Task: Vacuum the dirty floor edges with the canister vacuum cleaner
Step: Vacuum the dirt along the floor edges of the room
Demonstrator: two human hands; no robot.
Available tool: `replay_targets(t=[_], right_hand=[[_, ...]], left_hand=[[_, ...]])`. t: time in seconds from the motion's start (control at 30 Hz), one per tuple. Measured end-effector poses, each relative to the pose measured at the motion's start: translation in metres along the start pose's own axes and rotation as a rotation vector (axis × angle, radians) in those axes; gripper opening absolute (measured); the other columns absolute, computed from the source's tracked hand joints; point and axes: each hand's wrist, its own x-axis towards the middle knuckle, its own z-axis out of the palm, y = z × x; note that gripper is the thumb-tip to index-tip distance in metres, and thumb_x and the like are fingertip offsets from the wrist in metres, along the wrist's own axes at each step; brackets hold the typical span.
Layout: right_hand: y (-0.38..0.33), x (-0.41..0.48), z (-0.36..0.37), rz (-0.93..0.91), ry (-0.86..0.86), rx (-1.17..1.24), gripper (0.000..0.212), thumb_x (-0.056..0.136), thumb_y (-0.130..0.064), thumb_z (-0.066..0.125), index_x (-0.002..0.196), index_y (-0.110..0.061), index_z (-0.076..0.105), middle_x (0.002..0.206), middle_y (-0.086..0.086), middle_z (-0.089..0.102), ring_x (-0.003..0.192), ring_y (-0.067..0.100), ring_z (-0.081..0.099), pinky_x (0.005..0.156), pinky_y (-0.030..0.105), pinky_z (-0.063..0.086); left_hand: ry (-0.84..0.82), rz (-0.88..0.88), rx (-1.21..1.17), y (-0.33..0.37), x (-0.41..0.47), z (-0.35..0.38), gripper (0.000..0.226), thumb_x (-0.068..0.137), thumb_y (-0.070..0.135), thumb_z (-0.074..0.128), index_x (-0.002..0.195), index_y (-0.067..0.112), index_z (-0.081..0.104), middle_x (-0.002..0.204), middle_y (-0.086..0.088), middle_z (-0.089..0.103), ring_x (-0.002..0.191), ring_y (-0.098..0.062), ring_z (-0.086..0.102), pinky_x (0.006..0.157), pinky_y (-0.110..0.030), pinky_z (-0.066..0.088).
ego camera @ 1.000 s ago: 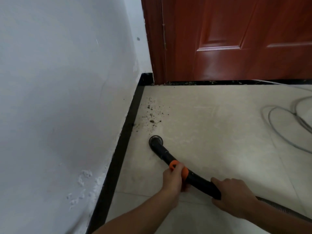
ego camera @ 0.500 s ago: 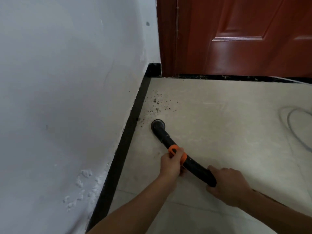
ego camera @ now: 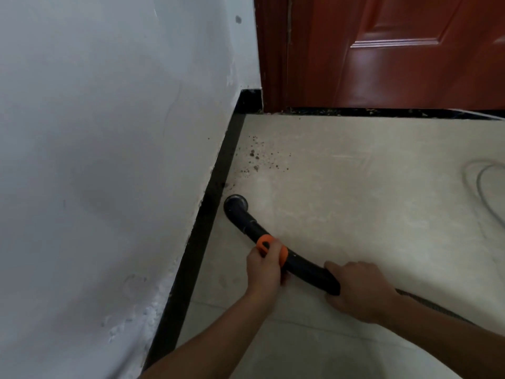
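A black vacuum wand (ego camera: 300,265) with an orange collar (ego camera: 284,254) lies low over the beige tile floor. Its round nozzle (ego camera: 235,205) sits on the tile right beside the black skirting (ego camera: 207,214). My left hand (ego camera: 263,268) grips the wand at the orange collar. My right hand (ego camera: 360,292) grips the wand's rear end, where the ribbed grey hose (ego camera: 426,303) starts. Dark dirt specks (ego camera: 257,158) are scattered on the floor just beyond the nozzle, along the skirting. The canister is out of view.
A white wall (ego camera: 109,160) fills the left side. A red-brown door (ego camera: 396,56) with a black threshold (ego camera: 382,113) closes the far end. A grey cable loop (ego camera: 483,187) lies on the tiles at the right.
The nozzle has slid left to the skirting and forward toward the dirt. Both hands moved with the wand, keeping their grips. Some specks nearest the nozzle are gone.
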Motion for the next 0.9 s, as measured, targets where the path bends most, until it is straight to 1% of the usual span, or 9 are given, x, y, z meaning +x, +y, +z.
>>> replay_targets(t=[0.07, 0.17, 0.3, 0.4, 0.5, 0.57, 0.73, 0.8, 0.9], right_hand=[[-0.004, 0.015, -0.009, -0.003, 0.013, -0.014, 0.036, 0.09, -0.048, 0.051, 0.12, -0.029, 0.049, 0.101, -0.003, 0.066, 0.075, 0.014, 0.053, 0.064, 0.024, 0.036], [-0.012, 0.032, -0.016, 0.023, 0.044, 0.008, 0.036, 0.088, -0.048, 0.053, 0.118, -0.029, 0.05, 0.096, -0.002, 0.064, 0.081, 0.017, 0.06, 0.063, 0.025, 0.038], [-0.019, 0.023, 0.0, 0.0, 0.031, 0.013, 0.035, 0.088, -0.049, 0.049, 0.119, -0.032, 0.048, 0.083, -0.008, 0.051, 0.071, 0.014, 0.048, 0.064, 0.026, 0.038], [-0.019, 0.011, 0.008, -0.024, 0.013, -0.004, 0.038, 0.09, -0.052, 0.046, 0.123, -0.033, 0.046, 0.092, -0.005, 0.061, 0.071, 0.013, 0.047, 0.065, 0.026, 0.038], [-0.014, 0.018, 0.001, -0.013, 0.032, -0.028, 0.038, 0.091, -0.052, 0.046, 0.123, -0.032, 0.047, 0.099, -0.005, 0.066, 0.074, 0.013, 0.054, 0.064, 0.025, 0.037], [-0.012, 0.032, -0.008, 0.007, 0.049, -0.051, 0.037, 0.091, -0.051, 0.047, 0.122, -0.032, 0.047, 0.092, -0.006, 0.062, 0.076, 0.014, 0.058, 0.063, 0.024, 0.036], [-0.018, 0.046, -0.016, 0.045, 0.03, -0.011, 0.035, 0.09, -0.049, 0.05, 0.119, -0.03, 0.048, 0.083, -0.007, 0.051, 0.07, 0.015, 0.049, 0.061, 0.025, 0.036], [-0.02, 0.032, -0.012, 0.041, -0.007, -0.005, 0.037, 0.09, -0.05, 0.049, 0.121, -0.03, 0.047, 0.086, -0.005, 0.056, 0.072, 0.015, 0.051, 0.064, 0.026, 0.038], [-0.019, 0.016, -0.011, 0.028, -0.04, -0.003, 0.04, 0.09, -0.049, 0.048, 0.124, -0.03, 0.048, 0.101, -0.002, 0.066, 0.083, 0.019, 0.062, 0.065, 0.027, 0.037]], left_hand=[[-0.002, -0.006, -0.026, 0.017, 0.012, -0.002, 0.021, 0.091, 0.028, 0.061, 0.086, 0.008, 0.062, 0.071, -0.012, 0.062, 0.054, -0.021, 0.059, 0.042, -0.024, 0.045], [-0.019, -0.037, -0.038, 0.04, 0.027, -0.004, 0.021, 0.089, 0.03, 0.063, 0.088, 0.009, 0.063, 0.072, -0.01, 0.063, 0.057, -0.02, 0.062, 0.046, -0.026, 0.049], [0.016, -0.058, -0.008, 0.025, 0.016, -0.016, 0.019, 0.09, 0.026, 0.06, 0.086, 0.008, 0.061, 0.072, -0.01, 0.061, 0.055, -0.021, 0.06, 0.041, -0.023, 0.046], [0.017, -0.031, -0.013, 0.004, 0.003, -0.02, 0.017, 0.092, 0.026, 0.058, 0.084, 0.011, 0.06, 0.075, -0.011, 0.061, 0.062, -0.024, 0.06, 0.042, -0.024, 0.044], [0.015, -0.02, -0.034, 0.011, 0.01, -0.013, 0.017, 0.093, 0.026, 0.057, 0.09, 0.01, 0.061, 0.079, -0.01, 0.062, 0.066, -0.023, 0.062, 0.042, -0.024, 0.045], [0.0, -0.024, -0.056, 0.026, 0.023, -0.006, 0.019, 0.092, 0.027, 0.059, 0.092, 0.008, 0.061, 0.078, -0.011, 0.062, 0.064, -0.022, 0.062, 0.039, -0.022, 0.045], [-0.023, -0.064, -0.045, 0.04, 0.043, -0.009, 0.02, 0.088, 0.027, 0.063, 0.088, 0.007, 0.063, 0.078, -0.012, 0.064, 0.063, -0.023, 0.064, 0.045, -0.024, 0.048], [-0.017, -0.086, -0.016, 0.03, 0.031, -0.013, 0.017, 0.089, 0.024, 0.062, 0.084, 0.008, 0.062, 0.074, -0.011, 0.062, 0.06, -0.021, 0.061, 0.044, -0.025, 0.047], [-0.067, -0.117, 0.041, 0.023, 0.015, -0.019, 0.018, 0.092, 0.025, 0.059, 0.083, 0.009, 0.059, 0.069, -0.009, 0.058, 0.05, -0.019, 0.057, 0.044, -0.026, 0.046]])
